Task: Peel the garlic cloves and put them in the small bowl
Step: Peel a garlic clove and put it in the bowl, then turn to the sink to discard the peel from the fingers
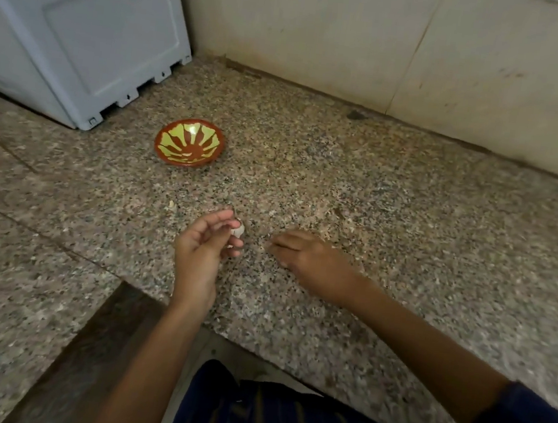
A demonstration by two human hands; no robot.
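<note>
A small red bowl (189, 142) with a yellow-green sunburst pattern stands on the speckled granite counter (393, 195), and I see nothing in it. My left hand (202, 248) is raised palm-up nearer to me and pinches a whitish garlic clove (237, 231) between thumb and fingertips. My right hand (307, 255) lies low on the counter to the right of the clove, palm down, fingertips touching the stone. I cannot tell whether those fingertips hold anything. A tiny pale scrap (171, 204) lies left of my left hand.
A grey-white appliance (79, 35) stands on the counter at the back left, close behind the bowl. A beige tiled wall (392, 40) bounds the counter at the back. The counter's front edge (256, 350) runs just before my torso, with a step to a side slab on the left.
</note>
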